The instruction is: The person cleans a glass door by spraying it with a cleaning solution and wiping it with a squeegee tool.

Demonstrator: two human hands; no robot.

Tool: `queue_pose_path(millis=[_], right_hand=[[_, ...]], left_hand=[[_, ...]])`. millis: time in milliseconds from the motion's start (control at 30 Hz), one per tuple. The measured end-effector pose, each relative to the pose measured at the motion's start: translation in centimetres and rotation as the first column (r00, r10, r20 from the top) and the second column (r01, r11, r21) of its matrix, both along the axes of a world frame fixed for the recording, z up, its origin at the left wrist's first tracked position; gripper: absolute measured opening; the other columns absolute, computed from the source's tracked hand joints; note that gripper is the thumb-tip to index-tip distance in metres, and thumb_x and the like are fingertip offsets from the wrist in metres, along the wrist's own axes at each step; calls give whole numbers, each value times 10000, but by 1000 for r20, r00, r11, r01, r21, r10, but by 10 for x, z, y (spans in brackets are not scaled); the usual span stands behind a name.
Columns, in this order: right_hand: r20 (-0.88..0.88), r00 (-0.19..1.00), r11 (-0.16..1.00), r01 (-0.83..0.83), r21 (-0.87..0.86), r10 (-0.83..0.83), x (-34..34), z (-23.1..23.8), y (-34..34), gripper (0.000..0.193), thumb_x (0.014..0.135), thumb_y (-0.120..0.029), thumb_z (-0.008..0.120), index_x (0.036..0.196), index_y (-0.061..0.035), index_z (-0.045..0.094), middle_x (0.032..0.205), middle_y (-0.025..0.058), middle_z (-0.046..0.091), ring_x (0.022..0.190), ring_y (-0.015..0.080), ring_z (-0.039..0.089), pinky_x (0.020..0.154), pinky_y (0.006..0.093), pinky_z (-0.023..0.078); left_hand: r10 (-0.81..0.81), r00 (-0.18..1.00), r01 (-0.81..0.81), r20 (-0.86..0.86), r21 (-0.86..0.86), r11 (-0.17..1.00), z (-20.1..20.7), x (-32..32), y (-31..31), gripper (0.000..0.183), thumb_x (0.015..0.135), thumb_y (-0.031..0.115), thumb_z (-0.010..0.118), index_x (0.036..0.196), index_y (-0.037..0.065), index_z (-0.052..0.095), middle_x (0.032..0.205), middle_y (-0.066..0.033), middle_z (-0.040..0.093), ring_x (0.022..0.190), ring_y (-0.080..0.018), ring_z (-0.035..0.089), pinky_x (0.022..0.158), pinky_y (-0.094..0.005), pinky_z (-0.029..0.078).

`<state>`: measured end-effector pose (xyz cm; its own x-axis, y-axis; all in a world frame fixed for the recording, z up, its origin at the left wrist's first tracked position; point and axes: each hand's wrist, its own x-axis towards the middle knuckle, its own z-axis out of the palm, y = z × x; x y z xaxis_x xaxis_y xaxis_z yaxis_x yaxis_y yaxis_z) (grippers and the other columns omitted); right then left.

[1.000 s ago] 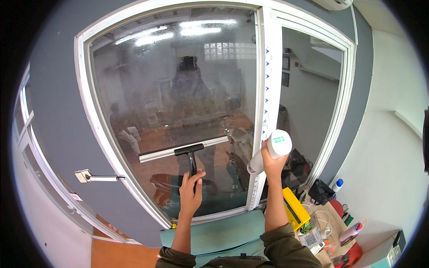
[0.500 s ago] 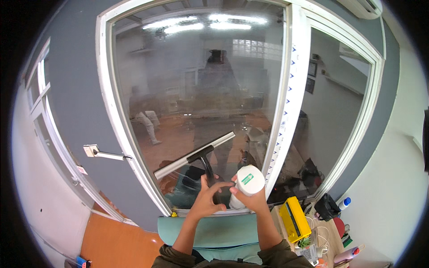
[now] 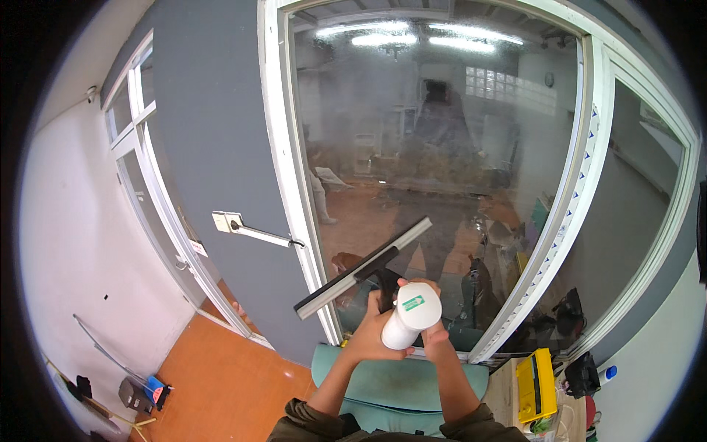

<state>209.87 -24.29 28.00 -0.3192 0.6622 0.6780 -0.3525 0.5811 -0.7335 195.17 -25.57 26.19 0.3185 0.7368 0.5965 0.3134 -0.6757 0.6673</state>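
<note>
Here the right hand grips the white bottle before the window, left hand against it, its hold on the squeegee too hidden to tell: a two-tool juggle, seemingly, calling next for secure grips.

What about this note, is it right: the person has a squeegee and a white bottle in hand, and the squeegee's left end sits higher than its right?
Not quite: the squeegee tilts the other way, its right end higher than its left, as the head view shows. The squeegee and white bottle are indeed in hand.
</note>
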Motion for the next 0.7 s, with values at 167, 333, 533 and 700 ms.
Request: queue_pose_path(millis=[167,333,533,700], right_hand=[[81,997,939,26,-343,2,-43,-77,52,960,779,-779,239,1405,-51,234,1355,120,333,1259,222,337,1033,355,289],[24,968,886,-217,-410,249,-84,-85,55,915,790,-763,221,1439,-121,145,1418,75,304,1276,201,341,1035,357,307],[-252,955,872,-252,-421,155,-128,-61,40,880,789,-766,257,1440,-184,148,1394,57,343,1253,199,380,1009,360,352],[-274,962,994,-21,-105,-9,-159,-73,44,912,746,-613,536,1414,-174,97,1377,78,321,1232,226,386,998,387,356]], left_hand=[[-28,998,33,-61,71,997,24,-39,3,968,453,299,816,1264,-5,383,1255,-199,371,1209,-332,328,1030,-393,274],[-170,985,172,31,-95,980,38,-79,15,837,488,316,796,1201,28,467,1235,-180,365,1176,-346,361,1018,-399,290],[-227,971,231,72,-63,971,31,-113,43,1147,452,316,835,1364,6,211,1254,-138,438,1172,-254,434,993,-372,334],[-240,971,239,15,36,970,21,-140,57,1165,441,320,834,1370,17,201,1257,-143,437,1189,-246,418,1001,-368,323]])
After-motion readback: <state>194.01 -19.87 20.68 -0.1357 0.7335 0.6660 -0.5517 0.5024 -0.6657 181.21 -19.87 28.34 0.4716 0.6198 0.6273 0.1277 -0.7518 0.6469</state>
